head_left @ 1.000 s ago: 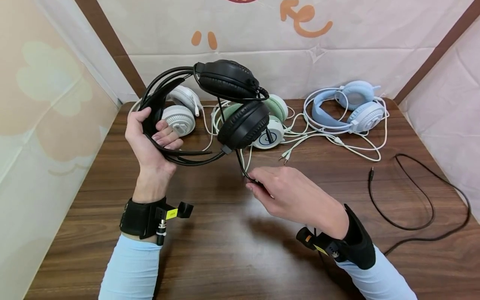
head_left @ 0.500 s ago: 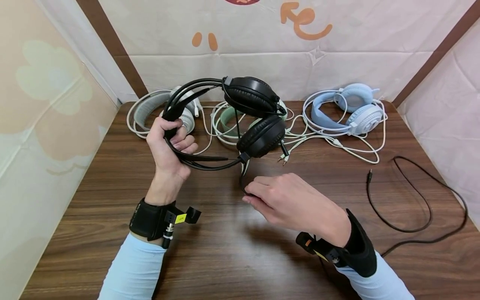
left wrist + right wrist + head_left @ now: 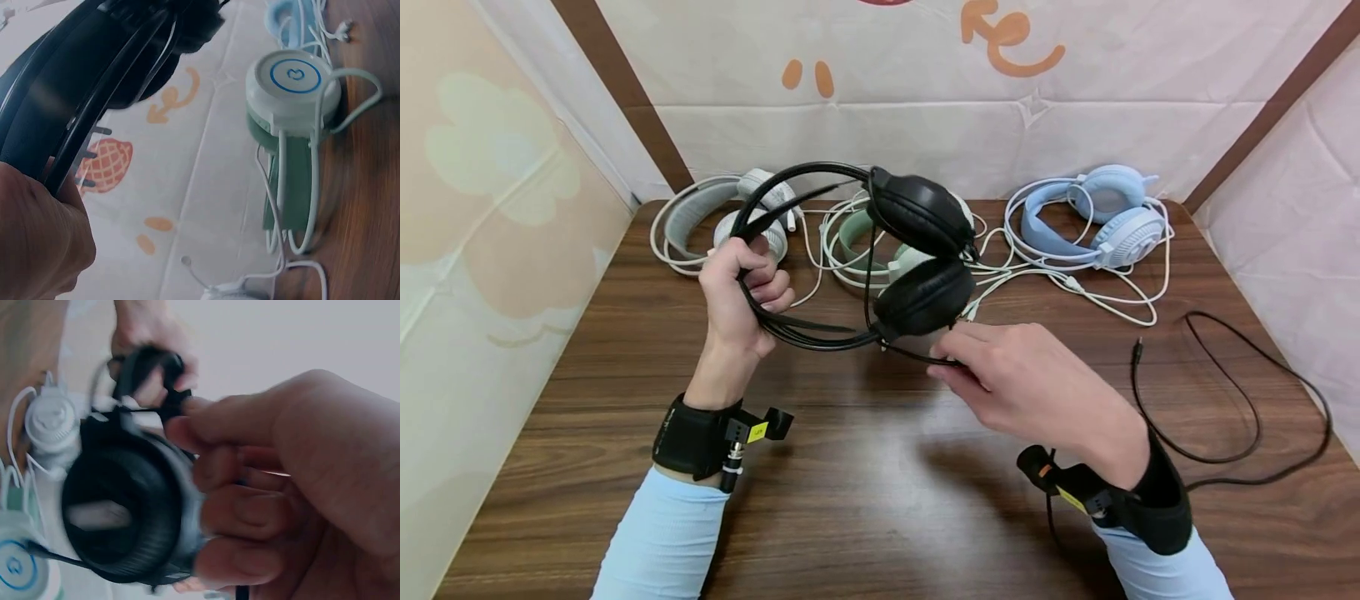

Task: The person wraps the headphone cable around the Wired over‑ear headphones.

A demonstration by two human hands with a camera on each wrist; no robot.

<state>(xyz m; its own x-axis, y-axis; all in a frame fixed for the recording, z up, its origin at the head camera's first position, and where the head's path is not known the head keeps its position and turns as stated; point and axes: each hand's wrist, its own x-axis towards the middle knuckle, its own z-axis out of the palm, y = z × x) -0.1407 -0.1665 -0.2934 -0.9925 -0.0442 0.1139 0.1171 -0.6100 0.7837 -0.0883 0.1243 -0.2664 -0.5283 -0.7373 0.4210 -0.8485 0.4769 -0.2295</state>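
My left hand (image 3: 737,300) grips a pair of black headphones (image 3: 921,212) by the headband, fingers curled round it. The headphones are held up above the table, ear cups toward the right. In the left wrist view the headband (image 3: 56,81) crosses the upper left, above the curled fingers. With thumb and forefinger my right hand (image 3: 1022,383) pinches a thin black cable (image 3: 910,353), which runs to the lower ear cup. The right wrist view shows the black ear cup (image 3: 125,512) close beside the curled fingers, with the microphone boom (image 3: 59,557) sticking out from it.
Behind lie white-grey headphones (image 3: 688,221), green-and-white ones (image 3: 855,233), partly hidden, and light blue ones (image 3: 1131,237) with loose white cables. A black cable with a plug (image 3: 1138,350) loops on the wooden table (image 3: 850,517) at right. Fabric walls (image 3: 925,133) enclose the table.
The black headphones have moved right and lower with my left hand, and the ear cups have tilted. My right hand has shifted right, and the pinched cable now stretches straighter from the lower ear cup.
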